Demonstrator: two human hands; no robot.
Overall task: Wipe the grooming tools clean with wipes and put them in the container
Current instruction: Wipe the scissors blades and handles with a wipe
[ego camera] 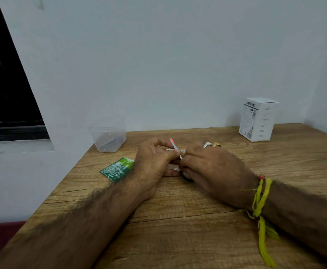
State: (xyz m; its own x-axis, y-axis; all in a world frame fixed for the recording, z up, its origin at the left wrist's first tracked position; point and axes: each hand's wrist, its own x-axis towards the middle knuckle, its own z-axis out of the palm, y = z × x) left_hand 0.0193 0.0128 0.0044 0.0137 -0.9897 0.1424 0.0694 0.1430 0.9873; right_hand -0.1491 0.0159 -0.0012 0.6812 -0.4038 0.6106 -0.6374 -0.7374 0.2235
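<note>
Grooming tool between green sachet, box

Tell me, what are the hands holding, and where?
Both hands pinch a thin metal grooming tool near its lower end; its red-marked tip sticks up. The right hand seems to hold a white wipe too.

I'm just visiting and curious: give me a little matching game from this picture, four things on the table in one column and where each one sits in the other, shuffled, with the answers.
Things:
1. clear plastic container
2. white box
3. green wipe packet
4. thin tool with a red tip

Places:
A. flat on the table, beside the left wrist
B. back right of the table, near the wall
C. between the left hand and the right hand
D. back left corner of the table

Pairs: 1-D, 2-B, 3-A, 4-C
</note>
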